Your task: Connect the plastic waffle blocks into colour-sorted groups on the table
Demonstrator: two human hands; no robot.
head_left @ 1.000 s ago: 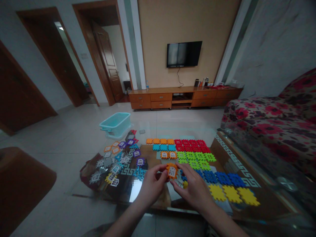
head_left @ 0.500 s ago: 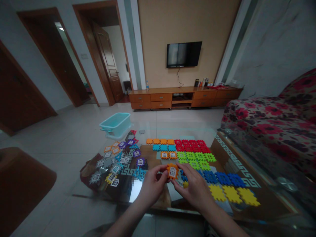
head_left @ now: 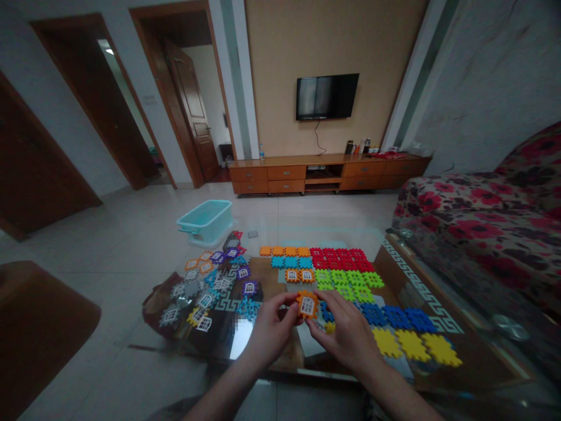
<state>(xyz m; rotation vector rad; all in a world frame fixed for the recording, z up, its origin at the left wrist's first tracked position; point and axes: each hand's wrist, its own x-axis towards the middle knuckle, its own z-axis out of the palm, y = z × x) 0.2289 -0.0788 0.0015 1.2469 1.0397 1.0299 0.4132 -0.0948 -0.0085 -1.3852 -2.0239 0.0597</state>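
The left hand point(head_left: 272, 330) and right hand point(head_left: 344, 334) are narrowly closed, pinching an orange window tile point(head_left: 307, 304) at the centre of the view, above the glass-topped counter point(head_left: 421, 286). Rows of sorted tiles point(head_left: 342, 257) lie at 1 o'clock, and a mixed heap of window tiles point(head_left: 205, 289) lies at 10 o'clock. At 11 o'clock, on the floor, stands a turquoise plastic tub point(head_left: 205, 221); its contents cannot be made out.
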